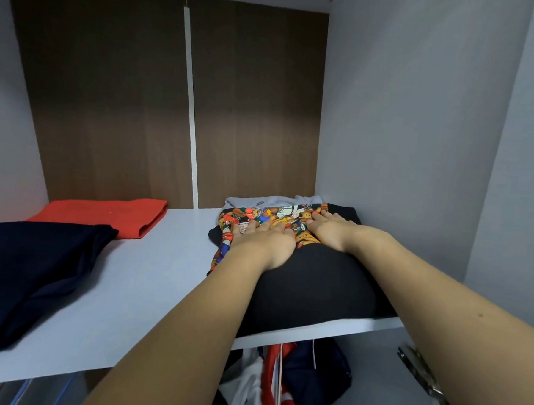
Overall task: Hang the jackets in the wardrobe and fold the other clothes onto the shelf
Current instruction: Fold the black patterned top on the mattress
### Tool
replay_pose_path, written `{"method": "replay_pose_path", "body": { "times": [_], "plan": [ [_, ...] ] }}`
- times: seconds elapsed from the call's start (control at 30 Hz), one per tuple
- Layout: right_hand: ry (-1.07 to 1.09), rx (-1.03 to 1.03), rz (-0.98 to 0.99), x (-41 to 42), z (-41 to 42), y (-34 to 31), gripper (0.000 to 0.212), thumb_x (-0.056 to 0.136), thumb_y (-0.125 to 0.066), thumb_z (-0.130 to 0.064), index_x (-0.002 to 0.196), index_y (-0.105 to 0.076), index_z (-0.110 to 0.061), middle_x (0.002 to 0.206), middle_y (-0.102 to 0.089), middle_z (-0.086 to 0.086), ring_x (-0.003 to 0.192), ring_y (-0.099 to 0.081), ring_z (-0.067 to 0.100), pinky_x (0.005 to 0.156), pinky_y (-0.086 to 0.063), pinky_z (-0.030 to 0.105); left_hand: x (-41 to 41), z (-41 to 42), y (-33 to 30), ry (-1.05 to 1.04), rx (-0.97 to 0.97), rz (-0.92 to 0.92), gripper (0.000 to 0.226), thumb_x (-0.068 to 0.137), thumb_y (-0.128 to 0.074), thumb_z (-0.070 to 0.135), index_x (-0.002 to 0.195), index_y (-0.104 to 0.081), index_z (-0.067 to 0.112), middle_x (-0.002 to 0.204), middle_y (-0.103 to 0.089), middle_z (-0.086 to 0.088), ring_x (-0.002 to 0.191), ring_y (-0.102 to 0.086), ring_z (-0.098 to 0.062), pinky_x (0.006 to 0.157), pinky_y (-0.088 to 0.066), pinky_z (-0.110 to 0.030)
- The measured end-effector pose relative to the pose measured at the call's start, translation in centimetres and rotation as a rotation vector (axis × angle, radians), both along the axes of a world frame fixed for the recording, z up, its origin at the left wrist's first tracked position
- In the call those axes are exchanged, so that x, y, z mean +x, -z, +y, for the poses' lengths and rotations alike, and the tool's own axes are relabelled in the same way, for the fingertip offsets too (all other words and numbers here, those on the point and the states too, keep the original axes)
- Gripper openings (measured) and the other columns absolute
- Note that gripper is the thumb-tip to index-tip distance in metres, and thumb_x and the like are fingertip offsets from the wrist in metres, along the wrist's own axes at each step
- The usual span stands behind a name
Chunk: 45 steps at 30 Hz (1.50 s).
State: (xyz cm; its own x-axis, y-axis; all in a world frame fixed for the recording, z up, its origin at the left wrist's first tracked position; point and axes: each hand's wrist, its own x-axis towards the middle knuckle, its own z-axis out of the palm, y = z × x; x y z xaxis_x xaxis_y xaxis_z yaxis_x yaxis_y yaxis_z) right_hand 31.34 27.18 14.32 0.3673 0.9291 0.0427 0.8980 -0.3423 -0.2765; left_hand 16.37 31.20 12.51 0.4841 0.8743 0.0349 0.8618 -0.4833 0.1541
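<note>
Black cloth: a folded black garment with a bright cartoon-print panel (302, 275) lay on the white wardrobe shelf (137, 291), right of centre in the frame, its near edge reaching the shelf's front lip.
Left hand: the left hand (262, 239) lay flat on the printed panel, fingers straight and spread, palm pressed down on the cloth.
Right hand: the right hand (331, 229) lay flat just beside the left, fingers straight and pointing toward the back of the wardrobe, pressed on the same panel.
Underneath: a pale grey folded garment (275, 200) showed at the far edge of the black one, partly covered by it.
Left of frame: a dark navy folded garment (30, 270) sat on the shelf at the left edge; a folded red-orange garment (110, 214) lay behind it, the two overlapping slightly.
Back: dark brown wood-grain back panels (110, 101) split by a thin white strip (191, 111) filled the upper frame.
Below the shelf: red, white and navy hanging clothes (281, 382) showed at bottom centre.
Lower right: a metal hinge (420, 374) sat on the grey side wall (402, 132), partly hidden by the right forearm.
</note>
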Motion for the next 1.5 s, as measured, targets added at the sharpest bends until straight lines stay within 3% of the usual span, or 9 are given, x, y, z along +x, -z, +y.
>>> {"method": "replay_pose_path", "body": {
  "times": [0.13,0.2,0.3,0.43,0.57,0.87,1.1,1.37,1.5],
  "plan": [
    [-0.021,0.222,0.039,-1.3,-3.5,-1.9,0.046,0.106,-0.027,-0.032,0.145,-0.039,-0.011,0.152,-0.038,0.015,0.138,-0.035,0.032,0.109,-0.029,0.036,-0.6,-1.1,-1.2,0.041,0.079,-0.077,0.057,0.103,-0.013,0.040,0.152,-0.029,0.016,0.161,-0.022,-0.012,0.147,-0.020,-0.034,0.118,-0.013,-0.056],
    [-0.008,0.351,-0.007,-1.8,-5.8,-2.9,0.043,0.105,-0.032,-0.032,0.137,-0.048,-0.008,0.144,-0.048,0.016,0.133,-0.042,0.032,0.106,-0.033,0.036,-1.8,-2.2,-2.4,0.044,0.191,-0.215,0.053,0.104,-0.019,0.039,0.139,-0.044,0.008,0.147,-0.041,-0.017,0.133,-0.039,-0.035,0.110,-0.030,-0.048],
    [-0.043,0.373,-0.112,-3.1,-10.1,-3.9,0.042,0.104,-0.036,-0.031,0.132,-0.052,-0.004,0.141,-0.050,0.017,0.130,-0.044,0.033,0.106,-0.036,0.039,-4.0,-4.8,-3.7,0.026,0.271,-0.424,0.050,0.104,-0.026,0.042,0.126,-0.050,0.005,0.137,-0.049,-0.016,0.124,-0.046,-0.036,0.101,-0.037,-0.044],
    [-0.041,0.385,-0.167,-4.6,-16.9,-4.1,0.043,0.103,-0.040,-0.031,0.138,-0.046,-0.006,0.143,-0.047,0.015,0.131,-0.043,0.032,0.106,-0.036,0.038,-6.7,-10.4,-3.6,0.112,0.559,-0.310,0.052,0.104,-0.028,0.042,0.139,-0.042,0.005,0.148,-0.041,-0.015,0.137,-0.035,-0.031,0.115,-0.025,-0.044],
    [-0.055,0.373,-0.177,-5.8,-24.0,-3.5,0.043,0.101,-0.044,-0.027,0.138,-0.043,-0.008,0.145,-0.045,0.013,0.131,-0.044,0.031,0.104,-0.038,0.038,-9.2,-17.2,-2.8,0.128,0.660,-0.274,0.060,0.104,-0.028,0.043,0.154,-0.023,0.009,0.162,-0.020,-0.009,0.150,-0.011,-0.027,0.123,-0.007,-0.043],
    [-0.038,0.425,-0.184,-8.4,-39.1,-2.8,0.049,0.098,-0.048,-0.027,0.141,-0.037,-0.006,0.146,-0.042,0.012,0.132,-0.041,0.031,0.105,-0.037,0.039,-10.9,-30.8,-2.0,0.245,0.752,-0.278,0.063,0.103,-0.031,0.046,0.154,-0.023,0.010,0.162,-0.020,-0.007,0.151,-0.011,-0.026,0.123,-0.008,-0.043],
    [0.068,0.591,-0.320,-10.2,-49.5,-4.2,0.059,0.098,-0.047,-0.024,0.151,-0.027,-0.008,0.155,-0.033,0.008,0.142,-0.029,0.024,0.113,-0.023,0.031,-8.6,-38.1,-3.8,0.496,0.969,-0.440,0.063,0.100,-0.039,0.039,0.151,-0.030,0.004,0.159,-0.028,-0.013,0.149,-0.019,-0.031,0.122,-0.015,-0.048],
    [0.290,0.653,-0.478,-10.7,-61.8,-3.2,0.059,0.095,-0.052,-0.021,0.148,-0.033,-0.003,0.155,-0.032,0.012,0.144,-0.026,0.024,0.118,-0.015,0.028,-4.7,-46.6,-2.7,0.808,0.934,-0.565,0.064,0.099,-0.047,0.033,0.152,-0.031,0.002,0.159,-0.028,-0.013,0.149,-0.021,-0.030,0.122,-0.015,-0.049],
    [0.456,0.630,-0.542,-9.4,-69.7,-2.5,0.060,0.096,-0.052,-0.024,0.149,-0.032,-0.004,0.157,-0.029,0.011,0.145,-0.024,0.023,0.121,-0.010,0.034,-1.1,-54.2,-3.3,0.934,0.873,-0.633,0.064,0.099,-0.042,0.036,0.152,-0.030,0.003,0.159,-0.028,-0.011,0.149,-0.020,-0.029,0.122,-0.013,-0.048]
  ]
}}
